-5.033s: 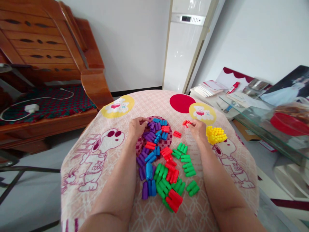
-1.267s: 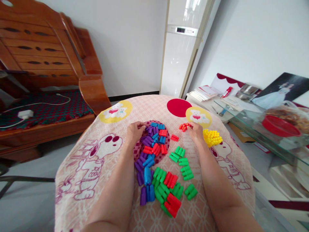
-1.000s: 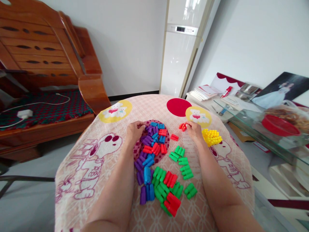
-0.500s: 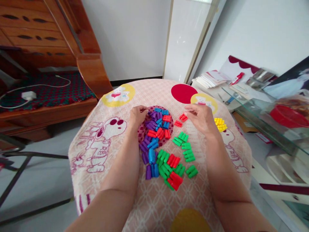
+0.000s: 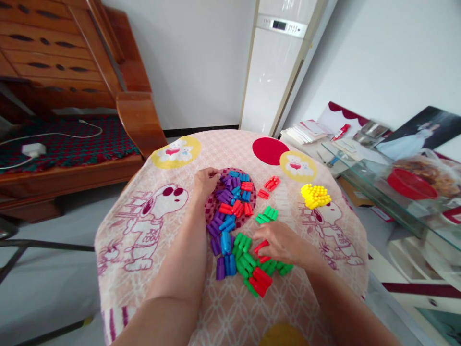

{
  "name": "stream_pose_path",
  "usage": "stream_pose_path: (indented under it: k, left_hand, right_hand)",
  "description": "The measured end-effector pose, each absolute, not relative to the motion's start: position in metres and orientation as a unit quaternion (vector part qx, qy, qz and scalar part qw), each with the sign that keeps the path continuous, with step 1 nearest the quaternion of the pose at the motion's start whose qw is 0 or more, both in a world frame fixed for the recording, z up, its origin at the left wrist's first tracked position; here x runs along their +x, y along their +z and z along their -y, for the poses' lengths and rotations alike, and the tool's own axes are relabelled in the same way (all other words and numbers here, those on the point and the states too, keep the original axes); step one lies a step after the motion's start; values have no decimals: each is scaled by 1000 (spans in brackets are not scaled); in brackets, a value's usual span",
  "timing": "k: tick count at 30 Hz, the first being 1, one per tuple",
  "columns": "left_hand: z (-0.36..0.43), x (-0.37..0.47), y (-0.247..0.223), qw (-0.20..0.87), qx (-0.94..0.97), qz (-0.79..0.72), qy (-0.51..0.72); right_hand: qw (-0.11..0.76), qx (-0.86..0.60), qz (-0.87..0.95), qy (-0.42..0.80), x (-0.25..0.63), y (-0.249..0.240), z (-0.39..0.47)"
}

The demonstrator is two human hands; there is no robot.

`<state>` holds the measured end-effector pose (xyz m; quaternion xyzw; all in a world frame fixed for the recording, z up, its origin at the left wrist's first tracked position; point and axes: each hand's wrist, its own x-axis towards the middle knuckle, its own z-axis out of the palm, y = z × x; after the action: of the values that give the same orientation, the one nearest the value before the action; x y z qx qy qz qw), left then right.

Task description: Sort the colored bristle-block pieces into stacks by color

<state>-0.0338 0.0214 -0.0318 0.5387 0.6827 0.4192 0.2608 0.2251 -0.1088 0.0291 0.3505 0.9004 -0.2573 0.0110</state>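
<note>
A heap of small plastic blocks (image 5: 237, 226) in red, blue, purple and green lies on a pink cartoon-print cloth (image 5: 144, 226) over a round table. My left hand (image 5: 204, 180) rests at the far left edge of the heap, fingers curled on the cloth beside purple blocks. My right hand (image 5: 279, 243) lies over the near part of the heap, its fingers closing on a red block (image 5: 260, 246). A small group of red blocks (image 5: 271, 184) sits apart at the far side. A cluster of yellow blocks (image 5: 315, 195) stands to the right.
A wooden bench (image 5: 72, 96) with a dark cushion and a white charger cable stands to the left. A tall white appliance (image 5: 273, 62) is behind the table. On the right a glass shelf (image 5: 378, 182) holds papers, a red bowl and a framed photo.
My right hand left the far group of red blocks and came back toward me onto the near part of the heap, over a red block. My left hand stayed put.
</note>
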Motion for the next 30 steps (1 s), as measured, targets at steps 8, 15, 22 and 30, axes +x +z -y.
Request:
stream_pose_path:
  k: [8, 15, 22, 30]
  left_hand:
    - [-25, -36, -35, 247, 547, -687, 409]
    - [-27, -38, -38, 242, 554, -690, 398]
    - [-23, -35, -29, 243, 556, -692, 392]
    - [-22, -34, -25, 246, 550, -700, 382]
  right_hand:
    - [-302, 601, -717, -183, 265, 28, 20]
    - [-124, 755, -639, -75, 284, 3, -36]
    - [-173, 721, -663, -106, 297, -15, -41]
    - [-411, 699, -576, -107, 291, -35, -55]
